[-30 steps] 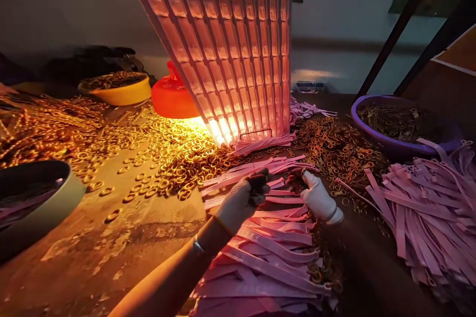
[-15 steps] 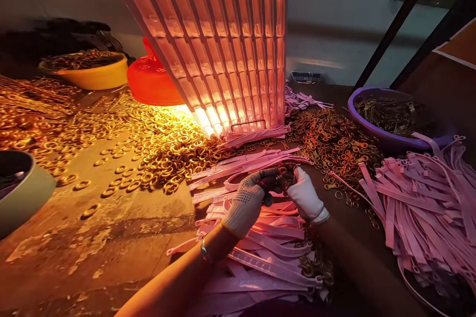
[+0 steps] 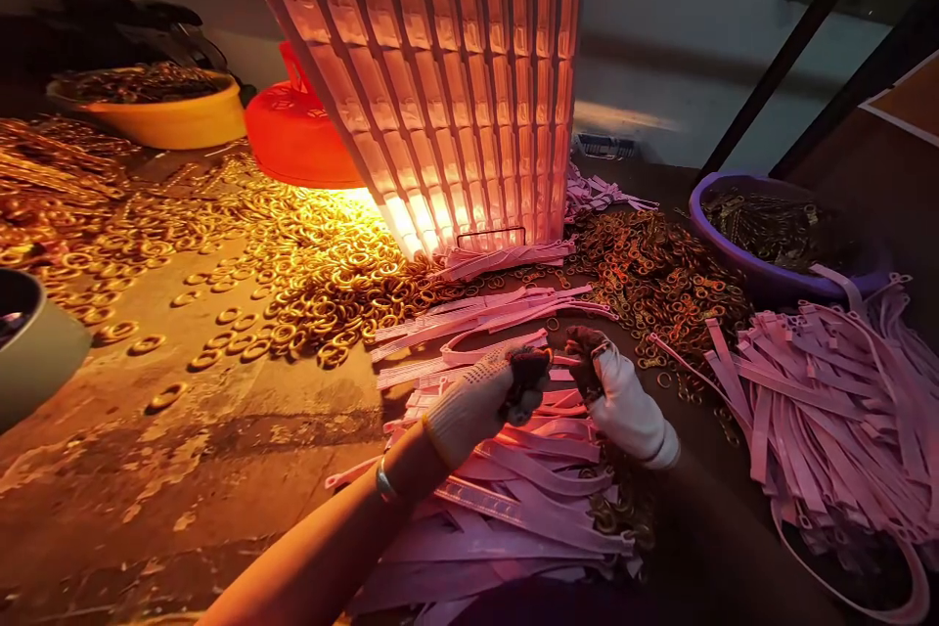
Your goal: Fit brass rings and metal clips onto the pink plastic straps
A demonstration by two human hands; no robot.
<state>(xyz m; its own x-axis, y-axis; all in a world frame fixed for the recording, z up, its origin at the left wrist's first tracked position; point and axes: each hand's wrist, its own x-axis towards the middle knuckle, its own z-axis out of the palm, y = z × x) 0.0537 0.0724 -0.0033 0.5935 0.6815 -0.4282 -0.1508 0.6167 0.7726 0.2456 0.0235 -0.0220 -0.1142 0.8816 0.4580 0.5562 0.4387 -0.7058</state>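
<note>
My left hand, in a knitted white glove with dark fingertips, is closed in a pinch over the heap of pink straps in front of me. A curved pink strap runs from its fingers. My right hand, also gloved, is closed close beside it, fingertips together on something small that I cannot make out. A heap of dark metal clasps lies just beyond the hands. Golden rings are spread to the left.
A tall pink ribbed panel leans upright behind the hands, with a red lamp glowing behind it. A purple basin of metal parts and more pink straps lie right. A yellow bowl and a grey bowl sit left.
The hands came together half a second ago and have now drawn slightly apart; the view has shifted a little, and a looped pink strap now shows at the left fingers.
</note>
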